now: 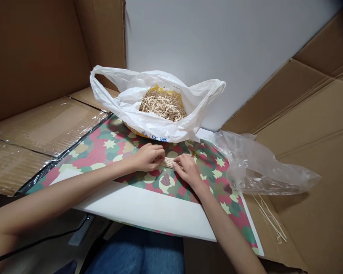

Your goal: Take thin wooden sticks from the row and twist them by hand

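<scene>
We note the left hand curled shut on one end of a bundle of thin wooden sticks, the right hand pinching the other end, over a camouflage-print sheet. Step in hand: gathering the bundle; the next move calls for both hands staying closed. Loose sticks fill a white plastic bag beyond.

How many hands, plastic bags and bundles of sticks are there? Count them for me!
Hands: 2 (left hand, right hand)
Plastic bags: 2 (white plastic bag, clear plastic bag)
Stick bundles: 1 (bundle of wooden sticks)
Total: 5
</scene>
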